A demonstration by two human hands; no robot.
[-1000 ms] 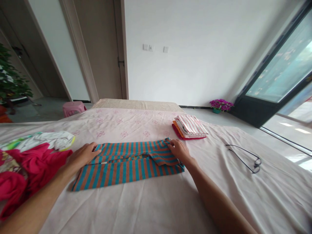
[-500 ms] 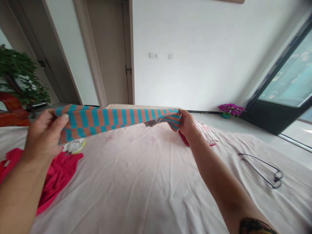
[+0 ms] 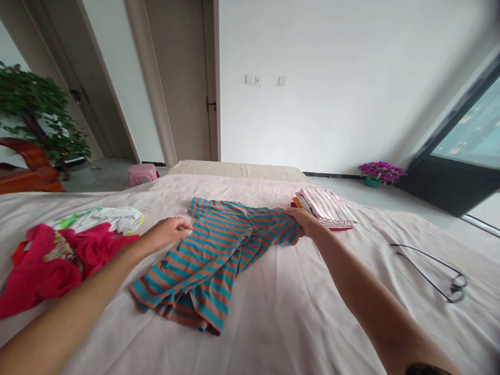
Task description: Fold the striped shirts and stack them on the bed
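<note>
A blue and brown striped T-shirt (image 3: 211, 245) lies spread and wrinkled on the pale bedsheet (image 3: 273, 307), its lower hem towards me. My right hand (image 3: 302, 219) pinches the sleeve on the right side. Beside the shirt's left edge, my left hand (image 3: 172, 232) has its fingers curled in, and no cloth shows in them. Just past my right hand sits a folded stack of clothes (image 3: 328, 208) with a red-striped white piece on top. Left of my left hand lies a loose heap of pink-red clothing (image 3: 94, 247).
White and green cloth (image 3: 117, 219) lies behind the pink-red heap. Eyeglasses (image 3: 433, 271) rest on the sheet at the right. Beyond the bed are a pink stool (image 3: 143, 174), a potted purple plant (image 3: 380, 173), a leafy plant (image 3: 37, 112) and a wooden chair (image 3: 31, 166).
The striped shirt, stretched in the air between both hands before, has come down flat on the sheet. My left hand has let go and moved right. My right hand still grips a sleeve.
</note>
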